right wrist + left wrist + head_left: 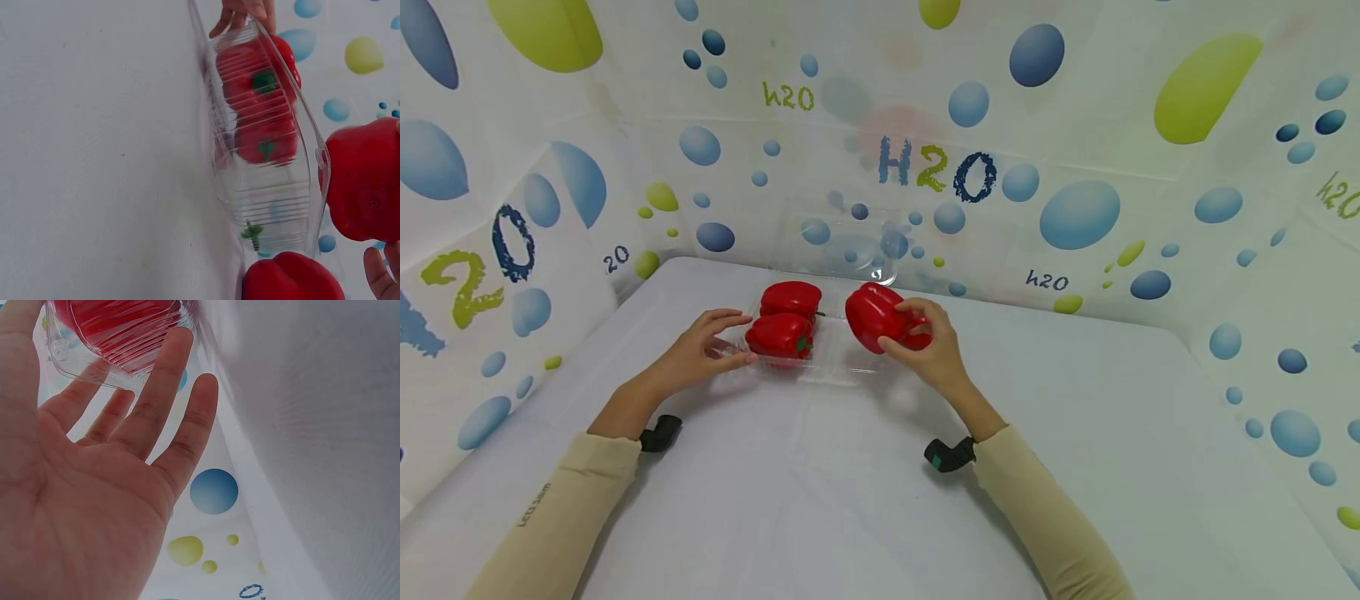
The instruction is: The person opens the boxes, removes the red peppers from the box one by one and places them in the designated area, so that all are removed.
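My right hand [934,346] grips a glossy red bell pepper [874,317] between thumb and fingers, raised above the right part of a clear plastic clamshell container [842,367]. Two more red bell peppers lie in its left part: one at the front [778,336] with a green stem, another behind it [790,297]. At the container's left end is my left hand [696,358], thumb and straight fingers spread by the end wall. A further red pepper [292,278] sits just past the container's right end; in the head view my right hand partly hides it.
The container's transparent lid [842,246] stands raised at the back against the patterned backdrop [820,167]. A white cloth [790,483] covers the table. Dark wrist camera mounts [949,456] hang by both cuffs.
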The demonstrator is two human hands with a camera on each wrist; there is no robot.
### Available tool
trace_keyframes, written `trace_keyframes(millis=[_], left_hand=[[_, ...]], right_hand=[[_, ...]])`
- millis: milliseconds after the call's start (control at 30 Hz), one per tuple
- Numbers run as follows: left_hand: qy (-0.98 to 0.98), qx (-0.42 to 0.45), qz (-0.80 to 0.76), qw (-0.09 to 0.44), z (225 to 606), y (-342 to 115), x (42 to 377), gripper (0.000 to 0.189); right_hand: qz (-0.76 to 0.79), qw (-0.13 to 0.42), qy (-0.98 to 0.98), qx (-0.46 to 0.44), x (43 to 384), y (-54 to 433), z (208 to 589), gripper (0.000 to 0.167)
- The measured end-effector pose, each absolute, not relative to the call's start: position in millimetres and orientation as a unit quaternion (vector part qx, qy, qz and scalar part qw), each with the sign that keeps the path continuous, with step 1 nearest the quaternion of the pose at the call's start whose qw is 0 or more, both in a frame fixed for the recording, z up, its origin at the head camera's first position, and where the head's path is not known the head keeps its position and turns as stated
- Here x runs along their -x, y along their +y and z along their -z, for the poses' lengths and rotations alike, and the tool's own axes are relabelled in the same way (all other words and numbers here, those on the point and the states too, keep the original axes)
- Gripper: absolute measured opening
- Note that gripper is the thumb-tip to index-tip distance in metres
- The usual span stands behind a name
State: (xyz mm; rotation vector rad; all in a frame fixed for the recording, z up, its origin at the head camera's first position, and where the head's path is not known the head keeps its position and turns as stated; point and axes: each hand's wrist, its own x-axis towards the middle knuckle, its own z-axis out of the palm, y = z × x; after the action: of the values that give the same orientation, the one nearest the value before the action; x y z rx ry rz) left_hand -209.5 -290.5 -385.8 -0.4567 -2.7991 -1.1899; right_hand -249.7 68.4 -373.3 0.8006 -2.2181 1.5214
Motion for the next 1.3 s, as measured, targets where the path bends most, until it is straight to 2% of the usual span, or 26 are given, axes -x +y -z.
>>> trace_keyframes(millis=[1100, 1300], left_hand=[[-0.908, 0.150, 0.389, 0.036, 387, -291, 211, 0.064], [-0.907, 0.147, 0.395, 0.027, 386, -291, 211, 0.066]], right_hand=[[-0.516, 0.180, -0.796, -0.261, 245, 111, 381, 0.058], [-0.500, 0.175, -0.811, -0.248, 223, 112, 358, 0.055]])
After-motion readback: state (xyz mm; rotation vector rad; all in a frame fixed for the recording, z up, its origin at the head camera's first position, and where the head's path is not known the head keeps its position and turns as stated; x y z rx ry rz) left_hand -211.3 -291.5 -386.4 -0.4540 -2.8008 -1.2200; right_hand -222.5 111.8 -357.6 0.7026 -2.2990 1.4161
